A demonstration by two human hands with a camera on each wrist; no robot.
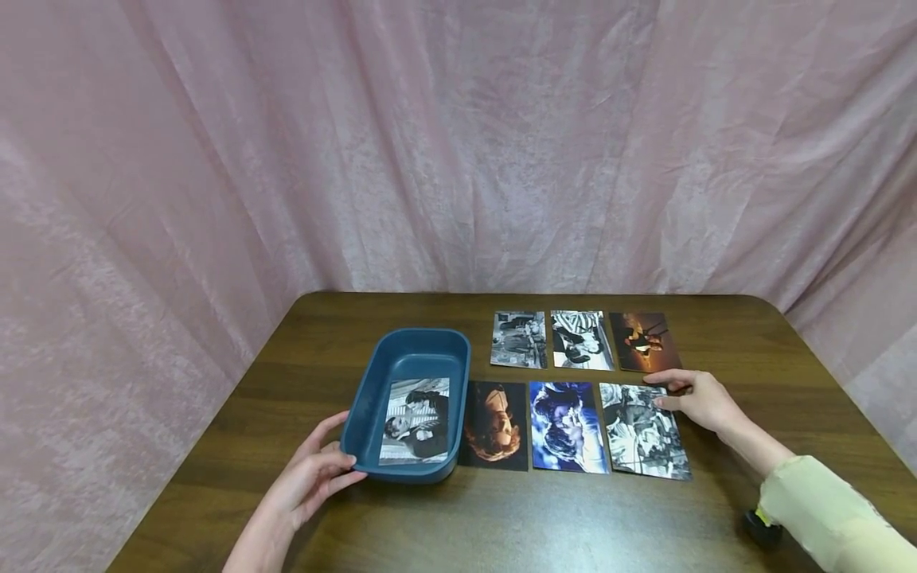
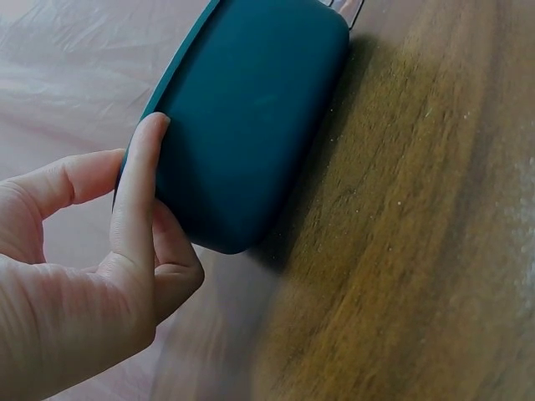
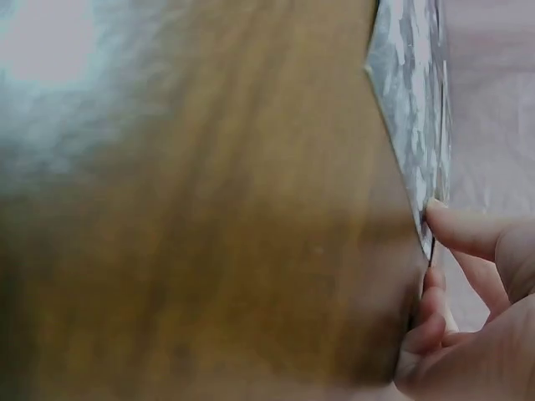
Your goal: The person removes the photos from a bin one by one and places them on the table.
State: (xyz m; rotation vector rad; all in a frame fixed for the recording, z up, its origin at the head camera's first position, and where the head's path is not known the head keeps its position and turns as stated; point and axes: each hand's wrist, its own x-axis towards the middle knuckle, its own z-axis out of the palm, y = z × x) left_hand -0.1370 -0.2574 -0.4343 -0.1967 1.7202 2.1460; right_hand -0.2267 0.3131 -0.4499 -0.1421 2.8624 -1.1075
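My left hand (image 1: pixel 311 481) grips the near-left corner of a blue plastic tray (image 1: pixel 356 406), its thumb and fingers at the rim. In the left wrist view, the tray's outer wall (image 2: pixel 251 117) fills the upper middle. Inside lies a black-and-white photo card (image 1: pixel 419 422) of people by window blinds. Over on the right, my right hand (image 1: pixel 705 402) pinches the far right edge of another black-and-white photo card (image 1: pixel 645 438). Up close in the right wrist view, the thumb (image 3: pixel 468 230) rests on that card's face, while the other fingers are at its edge.
Left of the pinched card lie a blue-purple photo card (image 1: pixel 568 430) and a dark orange one (image 1: pixel 496 426), right against the tray. Behind them runs a row of three cards (image 1: pixel 519 340) on the wooden table (image 1: pixel 537 521). Pink curtains (image 1: pixel 501 159) hang around the table.
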